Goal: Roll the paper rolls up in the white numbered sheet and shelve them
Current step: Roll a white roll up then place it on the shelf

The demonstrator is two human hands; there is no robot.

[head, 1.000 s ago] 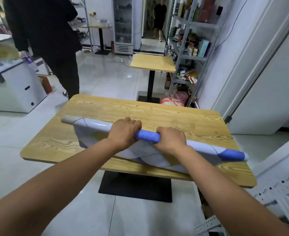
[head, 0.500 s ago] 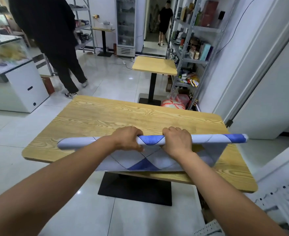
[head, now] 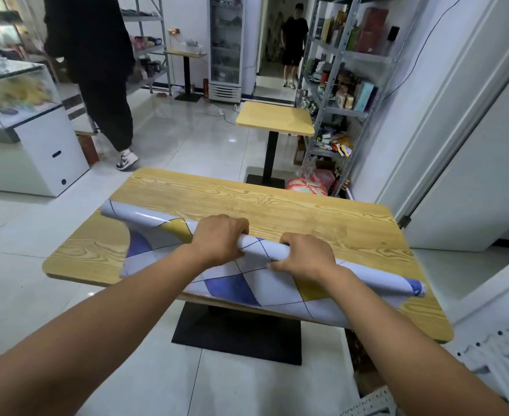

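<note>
Head: left hand (head: 217, 241) and right hand (head: 304, 256) seemingly grip sheet (head: 256, 249) running far-left to near-right.

A white sheet (head: 256, 285) with blue and yellow diamonds lies half-rolled slantwise, its loose part overhanging the near edge.

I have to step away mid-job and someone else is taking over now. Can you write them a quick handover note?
Hands: the left hand and the right hand both grip the rolled part of the sheet near its middle.
Place: the sheet lies slanted on the table, with its loose end over the near edge.
Done: partly rolled; what is inside cannot be seen.
Left: finish rolling, then carry it to the shelf.
</note>
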